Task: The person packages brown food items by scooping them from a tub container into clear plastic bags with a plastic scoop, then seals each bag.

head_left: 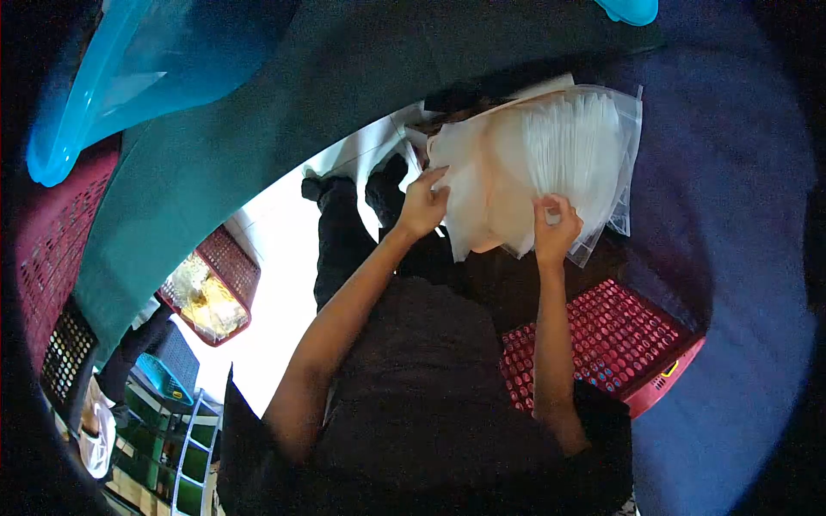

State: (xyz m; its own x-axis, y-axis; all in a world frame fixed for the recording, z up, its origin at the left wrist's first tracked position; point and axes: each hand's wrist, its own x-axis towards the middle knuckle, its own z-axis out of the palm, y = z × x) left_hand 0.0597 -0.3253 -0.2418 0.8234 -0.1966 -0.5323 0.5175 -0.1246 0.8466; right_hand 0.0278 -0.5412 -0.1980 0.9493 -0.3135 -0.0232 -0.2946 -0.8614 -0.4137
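Note:
A thick stack of clear and whitish plastic bags [572, 138] lies fanned out in front of me, right of centre. My left hand [423, 205] is at the left edge of the bags, its fingers bent together on a bag edge. Lower on the fanned part is my right hand [557, 225], thumb and forefinger pinched together against the bags. Just what lies between its fingertips is too small to tell.
A red perforated basket [602, 335] sits beside my right forearm. On the bright floor at left stands another red basket [245, 267] holding clear packets. Blue plastic containers [52, 146] are at upper left. Another person's leg [129, 353] shows at lower left, near a blue crate [176, 361].

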